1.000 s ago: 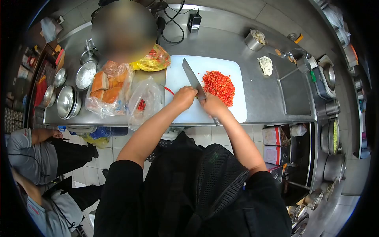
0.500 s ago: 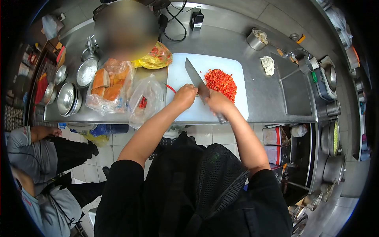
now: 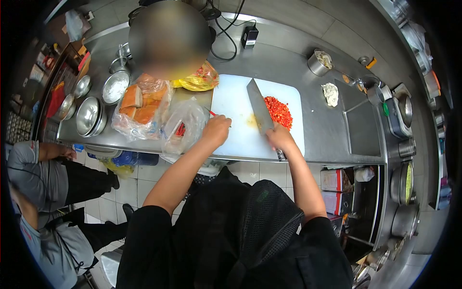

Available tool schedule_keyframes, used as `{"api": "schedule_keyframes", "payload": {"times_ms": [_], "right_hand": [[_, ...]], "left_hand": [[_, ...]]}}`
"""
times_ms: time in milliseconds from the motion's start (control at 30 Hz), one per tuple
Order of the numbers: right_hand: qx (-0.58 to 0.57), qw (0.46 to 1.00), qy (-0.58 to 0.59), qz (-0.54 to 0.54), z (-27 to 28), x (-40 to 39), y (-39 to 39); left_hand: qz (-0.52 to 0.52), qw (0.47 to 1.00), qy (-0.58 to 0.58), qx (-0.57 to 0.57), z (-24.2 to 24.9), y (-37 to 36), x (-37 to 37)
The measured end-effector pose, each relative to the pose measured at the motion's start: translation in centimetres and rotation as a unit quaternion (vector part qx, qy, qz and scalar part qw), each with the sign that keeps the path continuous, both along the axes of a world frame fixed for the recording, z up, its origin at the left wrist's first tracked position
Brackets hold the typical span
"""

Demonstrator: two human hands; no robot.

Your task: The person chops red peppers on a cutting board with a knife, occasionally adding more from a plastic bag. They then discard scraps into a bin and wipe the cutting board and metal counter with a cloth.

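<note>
My right hand (image 3: 281, 138) grips the handle of a large kitchen knife (image 3: 260, 107), its broad blade lying at a slant over the white cutting board (image 3: 233, 98). Just right of the blade is a pile of chopped red chilies (image 3: 279, 112). At the board's left edge, my left hand (image 3: 217, 130) is closed around the lower end of a whole red chili pepper (image 3: 210, 112); its fingertips are partly hidden. A clear plastic bag (image 3: 185, 123) with red chilies inside sits beside that hand.
Bagged bread (image 3: 143, 103), a yellow bag (image 3: 197, 82) and metal bowls (image 3: 88, 117) stand on the left of the steel counter. At right are a pot (image 3: 319, 63), a pale lump (image 3: 330, 94) and a sink (image 3: 363, 127). Other people (image 3: 36, 176) are at lower left.
My left hand has moved left, away from the knife, to the chili pepper at the board's edge. The knife's blade has come closer to the chopped pile. The view has shifted slightly.
</note>
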State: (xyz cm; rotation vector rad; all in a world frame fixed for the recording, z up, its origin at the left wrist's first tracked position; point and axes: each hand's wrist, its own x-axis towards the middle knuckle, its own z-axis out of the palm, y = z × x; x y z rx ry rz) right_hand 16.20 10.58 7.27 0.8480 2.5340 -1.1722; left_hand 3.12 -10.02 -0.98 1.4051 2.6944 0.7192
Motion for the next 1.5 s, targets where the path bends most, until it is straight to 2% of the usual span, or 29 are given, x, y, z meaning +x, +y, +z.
{"api": "schedule_keyframes", "payload": {"times_ms": [67, 100, 167, 200, 233, 267, 300, 367, 400, 467, 533, 567, 667, 700, 767, 833, 900, 933, 967, 1033, 1100, 1167, 1200, 1433, 1500], "right_hand": [[0.023, 1.0, -0.011, 0.002, 0.4, -0.2, -0.6], [0.027, 0.999, 0.007, 0.018, 0.5, -0.3, -1.2], [0.03, 0.998, 0.026, 0.039, -0.1, -0.4, -2.6], [0.12, 0.989, 0.051, 0.069, -0.9, -0.5, -3.4], [0.208, 0.97, 0.077, 0.099, -1.5, -0.8, -4.2], [0.191, 0.975, 0.032, 0.114, -1.0, -1.1, -5.0], [0.19, 0.973, 0.034, 0.126, -1.4, -1.0, -5.3], [0.224, 0.954, 0.11, 0.164, -3.4, -0.5, -6.0], [0.215, 0.956, 0.112, 0.167, -4.9, -0.4, -5.8], [0.208, 0.96, 0.077, 0.171, -5.5, -0.2, -5.8], [0.216, 0.949, 0.144, 0.179, -6.8, 0.4, -5.7], [0.203, 0.956, 0.117, 0.177, -7.1, 0.4, -5.4], [0.23, 0.932, 0.157, 0.23, -8.0, 0.0, -3.7], [0.223, 0.932, 0.153, 0.242, -8.4, -0.8, -2.5], [0.139, 0.947, 0.197, 0.212, -5.0, -2.0, -3.2], [0.112, 0.941, 0.227, 0.226, -4.5, -4.8, -2.4], [0.105, 0.945, 0.219, 0.22, -1.0, -6.0, -7.1], [0.065, 0.924, 0.289, 0.24, -2.1, -7.1, -8.7], [0.037, 0.872, 0.408, 0.267, -3.9, -8.4, -11.5], [-0.05, 0.925, 0.227, 0.3, -2.1, -7.9, -19.5], [-0.076, 0.902, 0.201, 0.374, -6.3, -8.5, -26.6], [-0.099, 0.896, 0.086, 0.424, -10.0, -7.8, -33.7], [-0.106, 0.886, 0.082, 0.445, -11.6, -8.2, -37.5], [-0.359, 0.723, -0.082, 0.584, -17.4, -10.8, -63.8], [-0.418, 0.667, -0.127, 0.604, -18.4, -12.8, -71.4]], "left_hand": [[0.046, 0.992, 0.007, 0.12, 0.3, -1.4, -0.3], [0.051, 0.992, 0.008, 0.119, 0.8, -2.0, -0.3], [0.084, 0.97, 0.003, 0.227, 2.4, -3.3, 0.0], [0.092, 0.97, 0.005, 0.225, 3.3, -4.3, 0.5], [0.1, 0.978, -0.064, 0.171, 4.3, -5.6, 1.2], [0.108, 0.978, -0.133, 0.117, 4.8, -6.9, 2.1], [0.103, 0.977, -0.149, 0.113, 5.0, -8.3, 3.2], [0.131, 0.965, -0.204, 0.098, 4.2, -11.3, 6.2], [0.166, 0.952, -0.241, 0.086, 3.4, -13.0, 8.1], [0.241, 0.938, -0.243, 0.051, -1.1, -16.8, 11.7], [0.331, 0.914, -0.233, 0.026, -6.1, -21.5, 16.1], [0.376, 0.897, -0.232, -0.009, -8.6, -23.8, 19.0], [0.521, 0.825, -0.207, -0.071, -15.1, -30.0, 29.1], [0.548, 0.766, -0.3, -0.154, -16.1, -31.5, 32.4], [0.626, 0.707, -0.319, -0.08, -18.0, -32.5, 39.8], [0.6, 0.62, -0.479, -0.161, -19.9, -33.6, 44.0], [0.606, 0.569, -0.533, -0.159, -21.9, -34.2, 47.6], [0.614, 0.55, -0.548, -0.14, -22.6, -34.6, 48.8], [0.623, 0.53, -0.562, -0.121, -22.7, -35.0, 48.9], [0.651, 0.511, -0.559, -0.053, -22.9, -36.7, 48.7], [0.705, 0.509, -0.494, -0.003, -25.6, -38.5, 48.4], [0.732, 0.505, -0.451, 0.08, -24.9, -41.6, 47.0], [0.736, 0.502, -0.443, 0.104, -24.4, -43.7, 46.4], [0.81, 0.438, -0.333, 0.203, -16.7, -56.5, 46.5], [0.839, 0.413, -0.289, 0.204, -16.3, -58.8, 47.0]]}}
